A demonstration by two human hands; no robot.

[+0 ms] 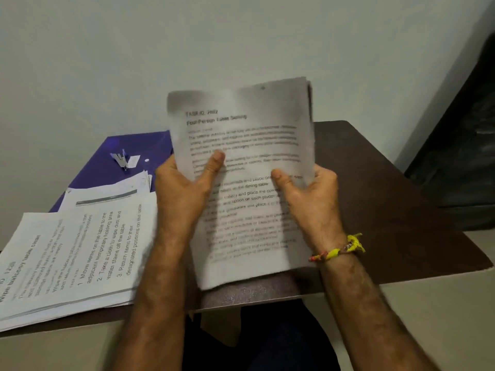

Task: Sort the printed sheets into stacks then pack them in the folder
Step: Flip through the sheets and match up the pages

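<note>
My left hand [184, 191] and right hand [308, 196] grip a bundle of sheets [249, 162] upright above the desk [388, 210]. I should square its edges, read the heading, then match it to the stacks [75, 250] beside the folder [128, 145].

Head-worn wide-angle view, aimed forward and down.
Looks from just above and behind the two bare forearms, close over the near edge of a dark brown flat table [388, 199], facing a plain pale wall [187, 49]. Wide enough to take in lap below and table corners, straight edges bowed at the margins.
</note>
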